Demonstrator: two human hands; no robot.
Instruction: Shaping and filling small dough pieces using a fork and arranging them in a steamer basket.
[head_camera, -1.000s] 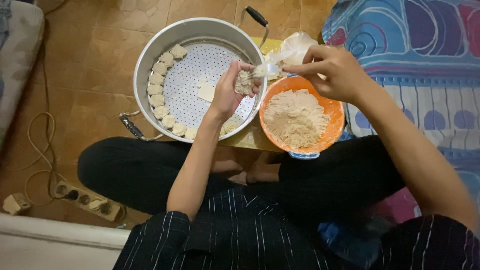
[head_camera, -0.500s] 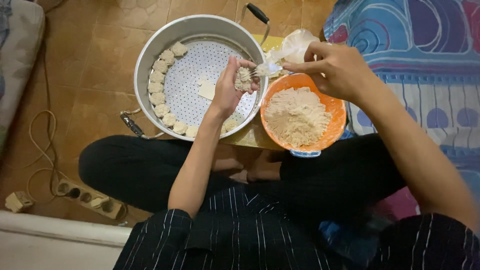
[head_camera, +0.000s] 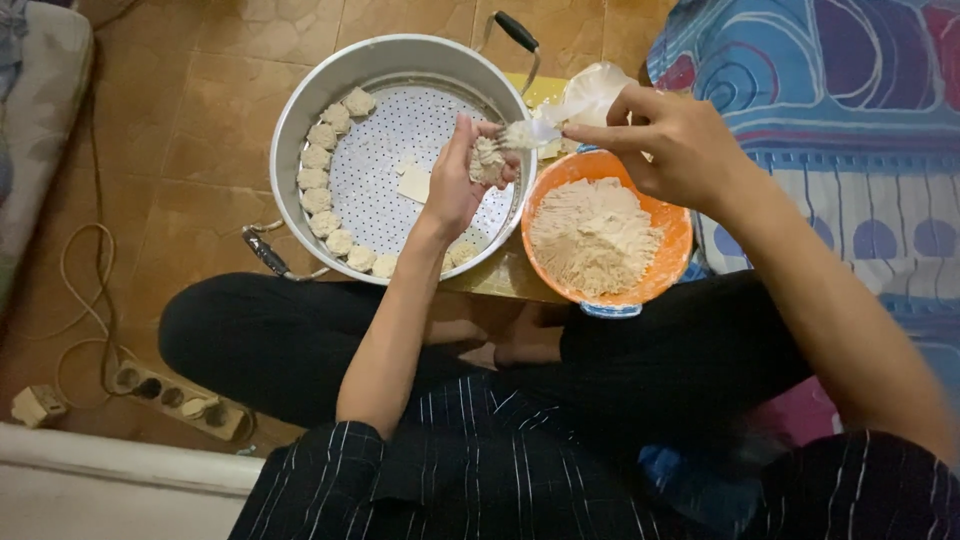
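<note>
My left hand (head_camera: 462, 180) holds a half-filled dumpling (head_camera: 487, 160) over the round metal steamer tray (head_camera: 400, 70). My right hand (head_camera: 668, 140) grips a white plastic spoon (head_camera: 545, 128) whose tip touches the dumpling's filling. An orange bowl (head_camera: 660, 270) of pale minced filling (head_camera: 590, 232) sits just below the right hand. Several finished dumplings (head_camera: 322, 185) line the tray's left rim, and a flat wrapper (head_camera: 412, 183) lies on the perforated plate.
I sit cross-legged on a brown tiled floor (head_camera: 200, 120). A power strip (head_camera: 165, 395) and cable lie at the lower left. A patterned blue cloth (head_camera: 840, 120) covers the right side. A cushion (head_camera: 35, 110) is at the far left.
The spoon has stayed at the dumpling while both hands shifted slightly; the right hand pressed filling onto the wrapper held by the left hand.
</note>
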